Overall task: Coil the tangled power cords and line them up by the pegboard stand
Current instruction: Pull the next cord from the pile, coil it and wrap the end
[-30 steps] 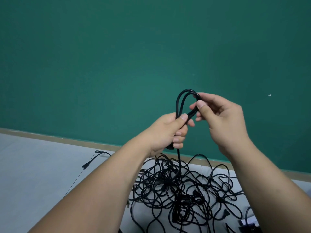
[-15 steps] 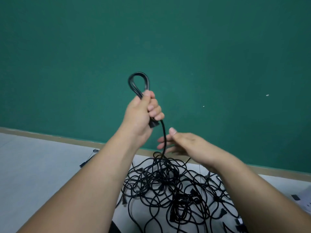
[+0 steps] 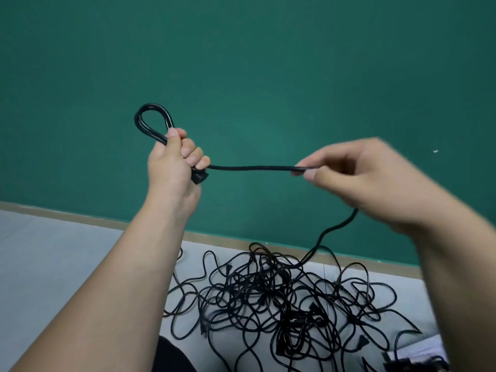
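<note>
My left hand [image 3: 174, 162] is raised in front of the green wall and grips a black power cord [image 3: 252, 167], with a small coil loop [image 3: 153, 122] sticking up above the fist and a plug end showing under it. From the fist the cord runs level to the right into my right hand [image 3: 357, 173], which pinches it between thumb and fingers. Below that hand the cord drops into a tangled pile of black cords [image 3: 281, 299] on the grey floor. The pegboard stand is not in sight.
A green wall [image 3: 241, 63] with a tan baseboard [image 3: 80, 216] fills the background. Grey floor [image 3: 53, 259] lies to the left of the pile. Some dark objects and white paper [image 3: 413, 355] sit at the bottom right corner.
My right hand has let go of the loop, dropped toward the pile, then risen to the right pinching the cord and drawing it out level. My left hand carried the coil up and left.
</note>
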`<state>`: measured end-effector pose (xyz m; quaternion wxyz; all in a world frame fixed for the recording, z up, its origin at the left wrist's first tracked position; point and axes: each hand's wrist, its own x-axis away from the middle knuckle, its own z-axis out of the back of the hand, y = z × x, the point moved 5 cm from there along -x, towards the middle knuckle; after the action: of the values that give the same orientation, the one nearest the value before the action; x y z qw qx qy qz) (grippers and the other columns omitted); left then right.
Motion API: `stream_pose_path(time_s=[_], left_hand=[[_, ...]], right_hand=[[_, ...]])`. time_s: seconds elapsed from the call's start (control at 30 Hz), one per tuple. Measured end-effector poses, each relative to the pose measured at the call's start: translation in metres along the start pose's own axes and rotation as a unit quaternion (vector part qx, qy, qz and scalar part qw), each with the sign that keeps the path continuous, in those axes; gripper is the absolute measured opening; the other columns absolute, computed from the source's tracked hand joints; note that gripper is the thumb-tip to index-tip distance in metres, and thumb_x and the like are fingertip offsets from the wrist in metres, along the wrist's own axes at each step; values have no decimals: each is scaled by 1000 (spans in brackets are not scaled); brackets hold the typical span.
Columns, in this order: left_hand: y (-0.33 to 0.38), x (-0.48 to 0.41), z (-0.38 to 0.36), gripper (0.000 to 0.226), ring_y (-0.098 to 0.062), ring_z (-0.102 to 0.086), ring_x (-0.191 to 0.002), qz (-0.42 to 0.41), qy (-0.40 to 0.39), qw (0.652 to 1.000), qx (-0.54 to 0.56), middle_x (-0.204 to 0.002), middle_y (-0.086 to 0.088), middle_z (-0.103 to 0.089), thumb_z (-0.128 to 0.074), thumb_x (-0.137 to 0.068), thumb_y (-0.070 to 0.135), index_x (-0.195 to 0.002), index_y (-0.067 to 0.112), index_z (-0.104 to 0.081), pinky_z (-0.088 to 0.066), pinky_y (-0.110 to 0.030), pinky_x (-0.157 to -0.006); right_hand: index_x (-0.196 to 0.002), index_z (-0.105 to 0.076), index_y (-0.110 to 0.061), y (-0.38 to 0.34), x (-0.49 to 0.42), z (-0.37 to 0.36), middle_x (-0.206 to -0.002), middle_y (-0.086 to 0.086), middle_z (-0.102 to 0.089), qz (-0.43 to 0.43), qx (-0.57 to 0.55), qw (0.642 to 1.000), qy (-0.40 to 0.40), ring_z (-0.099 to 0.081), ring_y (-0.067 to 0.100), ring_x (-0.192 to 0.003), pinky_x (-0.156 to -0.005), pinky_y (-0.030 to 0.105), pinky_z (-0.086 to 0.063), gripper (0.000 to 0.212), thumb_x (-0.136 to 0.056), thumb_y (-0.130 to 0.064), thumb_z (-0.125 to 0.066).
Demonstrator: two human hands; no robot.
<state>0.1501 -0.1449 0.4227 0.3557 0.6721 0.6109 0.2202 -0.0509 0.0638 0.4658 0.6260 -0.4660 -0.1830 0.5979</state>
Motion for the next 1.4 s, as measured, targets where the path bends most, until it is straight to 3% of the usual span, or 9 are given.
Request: stream_pose_path(time_s=[0.17, 0.33, 0.5, 0.73, 0.87, 0.93, 1.07, 1.27, 1.4], left_hand=[[-10, 3, -4, 25, -11, -24, -50, -23, -35, 993, -110, -61, 6, -32, -39, -115, 26, -94, 16, -49, -29, -25, -47], [-46, 26, -21, 24, -12, -24, -50, 11, -196, 926, -322, -62, 4, -32, -42, -114, 21, -98, 12, -57, -25, -27, -50], [-72, 52, -36, 31, -13, -29, -55, 74, -295, 875, -377, -67, 6, -36, -42, -114, 31, -105, 11, -63, -30, -27, -55], [-91, 86, -61, 50, -14, -34, -56, 141, -361, 857, -340, -71, 3, -37, -39, -112, 49, -110, 6, -65, -34, -26, -54], [-98, 98, -69, 21, -10, -37, -57, 74, -422, 807, -408, -68, 9, -41, -72, -99, 35, -95, 18, -61, -35, -25, -56], [-104, 97, -68, 18, -7, -41, -55, 51, -431, 788, -437, -70, 8, -49, -74, -97, 30, -94, 19, -61, -36, -27, -57], [-111, 99, -68, 12, -17, -46, -60, 77, -445, 783, -427, -87, 1, -73, -56, -108, 27, -99, 21, -58, -39, -30, -57], [-112, 97, -65, 24, -23, -46, -71, 61, -405, 815, -409, -68, 10, -58, -45, -109, 36, -97, 24, -61, -42, -37, -70], [-108, 92, -62, 25, -22, -51, -70, 51, -347, 859, -373, -63, 6, -49, -43, -114, 24, -95, 15, -57, -61, -51, -86]], right_hand=[[-91, -81, -33, -15, 11, 36, -72, -18, -71, 46, 154, 984, 81, -59, -1, -62, -62, 14, -45, 6, -92, -38, -77], [-99, -78, -32, 9, 3, 20, -87, -17, -76, 66, 143, 967, 201, -69, 9, -81, -77, 29, -56, 6, -99, -33, -73], [-103, -78, -30, 21, 2, 12, -94, -18, -75, 69, 112, 953, 274, -68, 6, -88, -78, 16, -52, 6, -100, -28, -73], [-102, -79, -30, 37, -1, 7, -91, -11, -75, 56, 108, 941, 316, -67, 14, -78, -77, 37, -56, 5, -98, -30, -75], [-102, -80, -29, 42, 1, 9, -91, -10, -75, 43, 126, 934, 331, -67, 14, -79, -78, 37, -56, 7, -98, -31, -74], [-103, -80, -29, 44, 2, 11, -91, -10, -74, 32, 134, 930, 342, -66, 13, -79, -79, 36, -55, 8, -99, -32, -73], [-103, -80, -31, 48, 4, 11, -90, -11, -73, 19, 148, 923, 356, -65, 11, -78, -79, 34, -54, 9, -99, -35, -72], [-111, -79, -35, 53, 2, 11, -93, -9, -72, -12, 159, 924, 348, -66, 14, -86, -83, 40, -56, 17, -103, -41, -64], [-128, -72, -42, 53, 0, 0, -100, -8, -60, -24, 180, 935, 306, -60, 16, -96, -84, 36, -51, 29, -108, -33, -55]])
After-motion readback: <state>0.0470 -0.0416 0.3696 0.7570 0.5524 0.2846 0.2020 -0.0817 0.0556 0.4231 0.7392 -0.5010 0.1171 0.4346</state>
